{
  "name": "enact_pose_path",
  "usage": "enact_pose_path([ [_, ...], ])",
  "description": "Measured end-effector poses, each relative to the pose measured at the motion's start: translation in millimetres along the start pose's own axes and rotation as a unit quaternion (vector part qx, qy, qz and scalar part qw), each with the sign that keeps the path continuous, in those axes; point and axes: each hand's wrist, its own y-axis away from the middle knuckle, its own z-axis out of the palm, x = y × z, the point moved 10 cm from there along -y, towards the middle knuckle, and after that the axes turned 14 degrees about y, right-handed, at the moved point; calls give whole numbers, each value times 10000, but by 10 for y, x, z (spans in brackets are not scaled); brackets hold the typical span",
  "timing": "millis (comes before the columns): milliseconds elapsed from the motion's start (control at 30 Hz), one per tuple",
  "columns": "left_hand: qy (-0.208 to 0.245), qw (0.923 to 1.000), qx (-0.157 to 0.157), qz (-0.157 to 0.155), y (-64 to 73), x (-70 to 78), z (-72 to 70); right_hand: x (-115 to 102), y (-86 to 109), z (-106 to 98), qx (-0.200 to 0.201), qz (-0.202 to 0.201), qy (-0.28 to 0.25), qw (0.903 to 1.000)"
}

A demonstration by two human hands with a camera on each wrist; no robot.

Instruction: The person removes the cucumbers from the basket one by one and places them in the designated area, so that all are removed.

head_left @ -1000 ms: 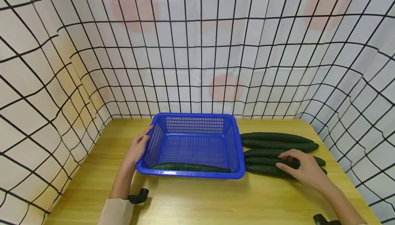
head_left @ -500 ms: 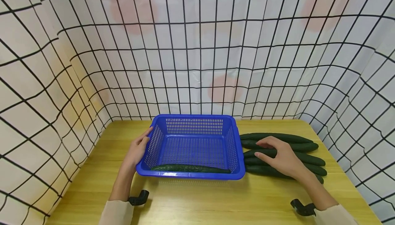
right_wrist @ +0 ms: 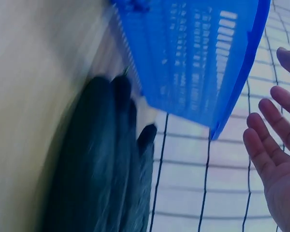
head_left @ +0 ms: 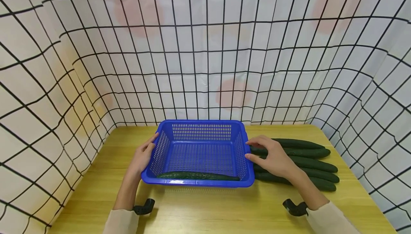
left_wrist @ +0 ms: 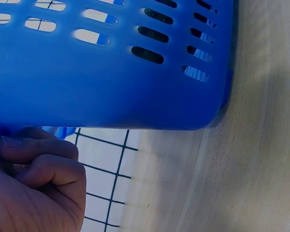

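Note:
A blue plastic basket (head_left: 200,155) with slotted walls sits mid-table. One long dark green cucumber (head_left: 199,175) lies inside along its near wall. At the basket's left rim, my left hand (head_left: 142,157) grips the edge; in the left wrist view its fingers (left_wrist: 55,166) are curled at the rim. My right hand (head_left: 274,157) is at the right rim, thumb and fingers spread apart and holding nothing. In the right wrist view its fingers (right_wrist: 275,128) are extended beside the basket. Beneath that hand lie several cucumbers (head_left: 311,162) side by side, their left ends partly hidden by it.
A wooden table (head_left: 205,209) carries everything. White sheeting behind a black wire grid (head_left: 208,66) closes off the back and both sides. Black wrist mounts (head_left: 144,206) stick out from both sleeves, close over the tabletop.
My right hand has moved left from over the cucumbers to the basket's right rim. The left hand, the basket and the cucumber inside have stayed in place.

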Motion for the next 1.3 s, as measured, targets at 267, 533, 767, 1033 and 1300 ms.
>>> enact_pose_path([
  [267, 81, 9999, -11, -60, -3, -8, -3, -373, -207, 159, -145, -336, -330, 9988],
  [533, 136, 9999, 1, -54, -17, -33, -6, -617, -318, 401, -607, -401, -584, 9956],
  [767, 58, 10000, 10, -30, -24, -30, -7, -812, -386, 597, -1010, -472, -782, 9907],
  [1033, 38, 10000, 23, -19, -32, -17, -8, -987, -446, 782, -1277, -605, -785, 9869],
  [1300, 44, 10000, 54, -22, -33, -28, -20, -1098, -492, 1021, -1798, -675, -812, 9780],
])
